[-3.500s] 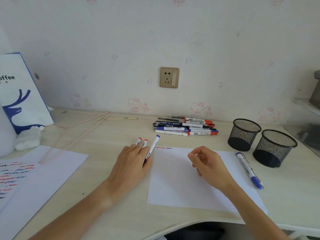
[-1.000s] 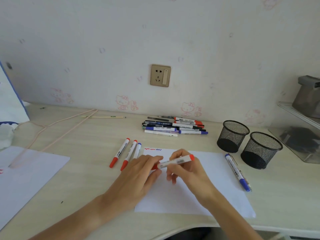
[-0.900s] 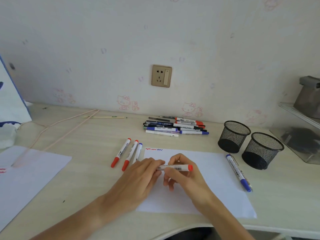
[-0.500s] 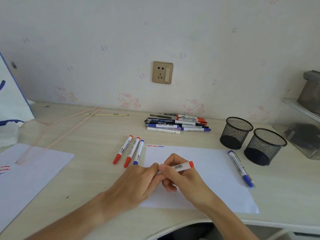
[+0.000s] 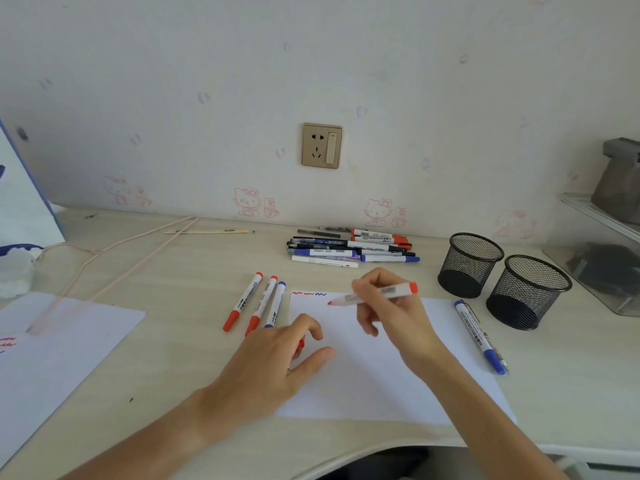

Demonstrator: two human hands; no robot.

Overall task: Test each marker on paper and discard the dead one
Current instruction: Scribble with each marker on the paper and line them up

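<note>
Right hand (image 5: pixel 391 317) pinches an uncapped red marker (image 5: pixel 377 294), tip near the paper's (image 5: pixel 363 382) far edge. Left hand (image 5: pixel 277 362) pinches its red cap (image 5: pixel 300 344). Two mesh cups (image 5: pixel 470 265) stand at the worktop's right, contents unclear.

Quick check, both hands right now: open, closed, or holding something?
Left hand: holds a red cap in curled fingers, resting at the paper's edge.
Right hand: grips the uncapped red marker, tip at the paper.

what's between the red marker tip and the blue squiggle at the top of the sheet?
Head view: only bare white paper. The uncapped red marker in the right hand has its tip just right of the blue squiggle, with a small unmarked gap.
</note>
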